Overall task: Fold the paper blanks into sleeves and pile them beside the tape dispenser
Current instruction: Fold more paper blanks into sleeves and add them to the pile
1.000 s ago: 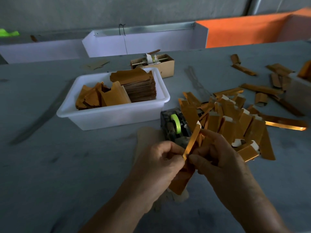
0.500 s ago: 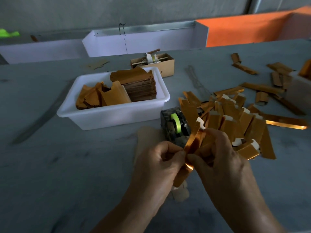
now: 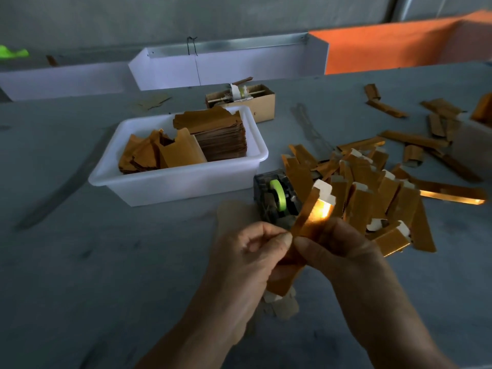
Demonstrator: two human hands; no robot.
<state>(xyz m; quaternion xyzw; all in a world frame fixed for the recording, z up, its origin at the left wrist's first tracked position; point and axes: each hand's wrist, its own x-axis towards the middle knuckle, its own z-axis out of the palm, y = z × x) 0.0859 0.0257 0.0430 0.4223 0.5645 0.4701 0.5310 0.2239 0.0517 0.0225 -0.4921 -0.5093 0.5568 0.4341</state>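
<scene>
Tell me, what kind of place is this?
Probably a small packaging workshop doing hand assembly. A white tub holds stacked gold paper blanks, a heap of folded sleeves lies beside a tape dispenser, and both hands fold another on a long grey worktable.

Left hand (image 3: 247,259) and right hand (image 3: 338,251) at lower centre of frame, both pinching gold paper blank (image 3: 306,222) held tilted above grey tabletop (image 3: 80,262). Blank's upper end catches bright glare. Tape dispenser (image 3: 275,199) with green roll just behind hands. Pile of folded sleeves (image 3: 372,193) right of dispenser. White tub (image 3: 181,179) with stacked blanks at centre left. Cardboard box (image 3: 255,101) behind tub.
</scene>
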